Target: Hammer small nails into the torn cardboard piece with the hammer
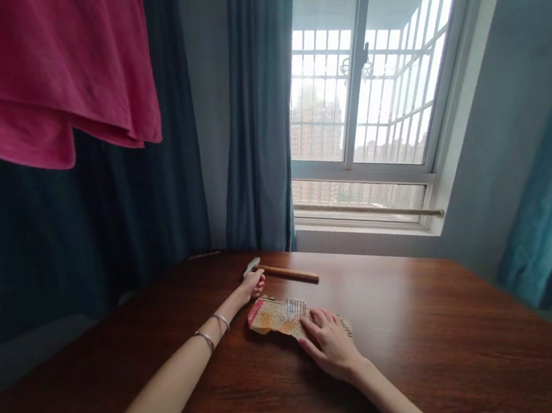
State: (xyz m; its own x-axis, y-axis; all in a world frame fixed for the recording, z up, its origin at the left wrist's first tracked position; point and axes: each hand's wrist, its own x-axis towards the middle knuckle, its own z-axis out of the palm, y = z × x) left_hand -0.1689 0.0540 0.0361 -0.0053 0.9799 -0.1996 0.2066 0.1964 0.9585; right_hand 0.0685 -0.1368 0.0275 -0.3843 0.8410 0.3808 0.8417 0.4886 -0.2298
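Hammer (290,274) in L hand (255,283) | patterned pc (274,316) ptly under R hand (334,343)

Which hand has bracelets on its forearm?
The left hand, at the hammer: two silvery bracelets circle its forearm; the right forearm has none.

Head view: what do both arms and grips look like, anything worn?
Left arm: no sleeve in view, two slim silvery bands near the wrist. Right arm: no sleeve or band visible. Left grip and right grip: no gloves.
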